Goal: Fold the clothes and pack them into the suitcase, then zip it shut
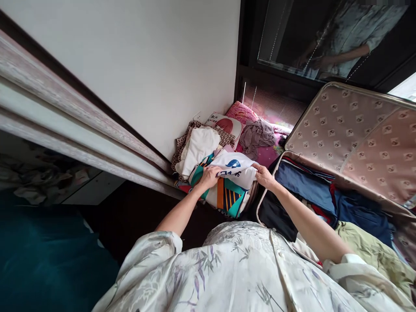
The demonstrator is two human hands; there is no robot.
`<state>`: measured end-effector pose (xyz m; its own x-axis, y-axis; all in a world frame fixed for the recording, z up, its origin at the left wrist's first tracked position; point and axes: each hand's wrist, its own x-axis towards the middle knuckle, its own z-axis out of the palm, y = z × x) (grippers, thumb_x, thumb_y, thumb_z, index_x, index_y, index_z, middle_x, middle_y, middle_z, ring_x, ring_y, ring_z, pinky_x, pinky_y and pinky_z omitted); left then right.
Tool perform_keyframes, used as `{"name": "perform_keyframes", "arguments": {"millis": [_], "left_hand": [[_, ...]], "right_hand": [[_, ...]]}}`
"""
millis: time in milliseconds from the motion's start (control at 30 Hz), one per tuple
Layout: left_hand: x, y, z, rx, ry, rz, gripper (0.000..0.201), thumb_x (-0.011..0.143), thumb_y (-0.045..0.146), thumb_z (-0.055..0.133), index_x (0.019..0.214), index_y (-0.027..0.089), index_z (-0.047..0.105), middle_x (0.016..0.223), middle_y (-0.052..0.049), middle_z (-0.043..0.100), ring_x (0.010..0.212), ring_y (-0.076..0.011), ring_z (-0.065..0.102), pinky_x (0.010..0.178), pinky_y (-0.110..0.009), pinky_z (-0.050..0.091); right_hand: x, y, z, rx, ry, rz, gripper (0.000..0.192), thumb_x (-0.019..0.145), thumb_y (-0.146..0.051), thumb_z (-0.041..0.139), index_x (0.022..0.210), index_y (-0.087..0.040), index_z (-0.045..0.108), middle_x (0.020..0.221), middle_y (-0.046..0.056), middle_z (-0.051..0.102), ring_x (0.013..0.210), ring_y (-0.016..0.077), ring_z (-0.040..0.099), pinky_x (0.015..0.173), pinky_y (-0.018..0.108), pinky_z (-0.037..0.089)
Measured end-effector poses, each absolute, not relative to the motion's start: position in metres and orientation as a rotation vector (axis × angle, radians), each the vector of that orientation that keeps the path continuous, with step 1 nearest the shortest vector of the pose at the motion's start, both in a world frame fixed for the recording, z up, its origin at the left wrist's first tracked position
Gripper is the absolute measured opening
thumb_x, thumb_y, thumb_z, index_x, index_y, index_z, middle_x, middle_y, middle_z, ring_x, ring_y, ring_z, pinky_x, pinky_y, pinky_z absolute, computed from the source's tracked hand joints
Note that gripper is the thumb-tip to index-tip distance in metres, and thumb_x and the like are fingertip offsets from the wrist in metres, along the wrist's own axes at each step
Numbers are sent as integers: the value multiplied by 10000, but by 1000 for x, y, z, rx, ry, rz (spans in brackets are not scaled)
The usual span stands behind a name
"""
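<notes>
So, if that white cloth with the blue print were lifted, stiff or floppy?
The white cloth with the blue print would probably flop: it bends softly near the right fingers gripping its edge. It looks thin, so likely light for its size.

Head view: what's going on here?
A person has both hands on a white cloth with blue print: the right hand grips its right edge, and the left hand is at its left. It lies spread over a teal, orange and striped cloth. Beyond are more fabrics, including a plain white one. To the right, an open suitcase holds dark blue clothes.
</notes>
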<state>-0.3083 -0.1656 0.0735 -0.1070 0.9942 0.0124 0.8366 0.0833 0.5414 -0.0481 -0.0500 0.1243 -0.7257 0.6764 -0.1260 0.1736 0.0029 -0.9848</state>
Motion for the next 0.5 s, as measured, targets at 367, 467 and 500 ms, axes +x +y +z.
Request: {"name": "perform_keyframes", "arguments": {"millis": [367, 467, 500], "left_hand": [[-347, -131, 288, 2108, 1797, 1149, 274, 904, 397, 671, 861, 135, 738, 727, 19, 664, 696, -126, 615, 652, -216, 471], [-347, -147, 358, 2100, 1693, 954, 481, 924, 560, 622, 816, 102, 725, 670, 36, 553, 639, -86, 543, 596, -190, 434], [-348, -151, 377, 2088, 1669, 898, 538, 912, 608, 616, 817, 90, 726, 664, 39, 527, 614, -69, 515, 578, -183, 420]], "right_hand": [[-44, -25, 270, -727, -1593, 1682, 468, 708, -626, 857, 798, -239, 609, 730, -11, 682, 642, 153, 641, 591, 286, 558], [-38, -33, 307, -646, -1534, 1761, 385, 709, -521, 895, 862, -242, 678, 828, -3, 735, 760, 180, 712, 697, 321, 616], [-37, -35, 316, -637, -1527, 1789, 367, 711, -486, 900, 905, -244, 704, 864, 3, 749, 807, 193, 726, 732, 336, 626]]}}
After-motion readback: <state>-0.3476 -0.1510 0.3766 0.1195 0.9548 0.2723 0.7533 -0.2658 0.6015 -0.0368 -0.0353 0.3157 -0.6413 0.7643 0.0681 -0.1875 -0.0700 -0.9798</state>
